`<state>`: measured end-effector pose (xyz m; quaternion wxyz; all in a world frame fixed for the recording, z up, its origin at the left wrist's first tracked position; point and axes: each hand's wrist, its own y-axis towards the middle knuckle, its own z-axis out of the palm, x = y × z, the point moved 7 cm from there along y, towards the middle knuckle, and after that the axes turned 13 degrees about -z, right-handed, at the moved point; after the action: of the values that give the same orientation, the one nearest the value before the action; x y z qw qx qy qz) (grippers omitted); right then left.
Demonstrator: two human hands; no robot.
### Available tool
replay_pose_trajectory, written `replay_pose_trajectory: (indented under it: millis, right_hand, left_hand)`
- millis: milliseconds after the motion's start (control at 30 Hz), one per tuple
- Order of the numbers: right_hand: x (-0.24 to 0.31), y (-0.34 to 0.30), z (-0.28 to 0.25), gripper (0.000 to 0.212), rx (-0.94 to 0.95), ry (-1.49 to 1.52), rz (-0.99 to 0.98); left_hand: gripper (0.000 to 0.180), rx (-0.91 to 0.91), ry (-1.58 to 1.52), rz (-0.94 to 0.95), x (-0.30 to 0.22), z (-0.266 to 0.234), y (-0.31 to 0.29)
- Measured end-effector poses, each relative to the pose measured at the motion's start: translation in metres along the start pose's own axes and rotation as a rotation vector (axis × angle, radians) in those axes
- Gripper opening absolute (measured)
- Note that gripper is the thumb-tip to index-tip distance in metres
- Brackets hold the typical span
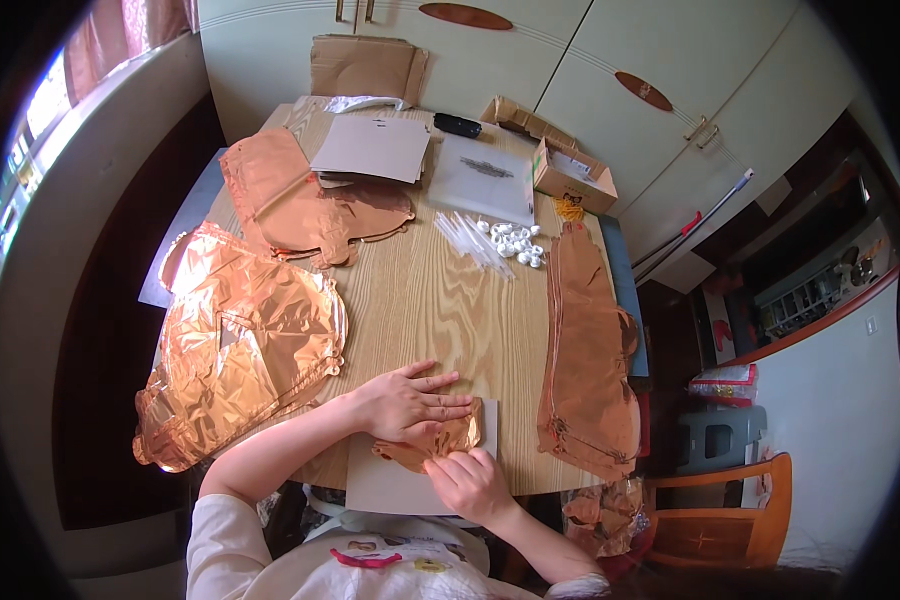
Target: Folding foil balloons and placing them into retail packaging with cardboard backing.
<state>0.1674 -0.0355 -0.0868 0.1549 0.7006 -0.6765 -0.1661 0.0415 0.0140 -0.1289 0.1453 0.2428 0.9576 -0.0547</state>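
Note:
A small folded piece of copper-coloured foil balloon (465, 430) lies on a pale card (385, 485) at the table's near edge. My left hand (410, 403) rests flat on the foil, its fingers stretched out to the right. At the foil's near edge, my right hand (473, 484) has its fingers curled in a pinch on it. The fingertips are partly hidden. To the left spreads a large crumpled, shiny foil balloon (260, 335). A flat stack of copper foil balloons (585, 350) lies along the right side.
More foil balloons (280, 195) lie at the far left, partly under a stack of pale cards (370, 148). Clear plastic sticks (460, 240) and white cups (515, 240) sit mid-table. Behind are a plastic bag (485, 185), a black object (457, 125) and a cardboard box (575, 178).

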Motion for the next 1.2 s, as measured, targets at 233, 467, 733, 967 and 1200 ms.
replay_pose_trajectory:
  millis: [233,467,733,967,1200]
  right_hand:
    - [0.019,-0.014,-0.009,0.057,0.155,0.032,0.079]
    - [0.021,-0.021,-0.001,0.059,0.146,-0.012,0.133]
    - [-0.022,-0.015,-0.018,0.037,-0.052,0.320,0.199]
    - [-0.102,-0.003,0.009,0.025,-0.083,0.086,0.254]
    - [-0.098,-0.006,0.013,0.029,0.039,0.024,0.173]
  left_hand:
    - [0.053,-0.064,0.075,0.003,-0.004,-0.002,-0.003]
    - [0.050,-0.054,0.116,0.013,-0.022,-0.007,-0.010]
    - [0.046,0.012,0.091,0.025,-0.033,0.000,-0.018]
    - [0.046,-0.034,0.057,0.055,-0.037,-0.003,-0.017]
    - [0.047,-0.011,0.124,0.058,-0.036,0.000,-0.018]
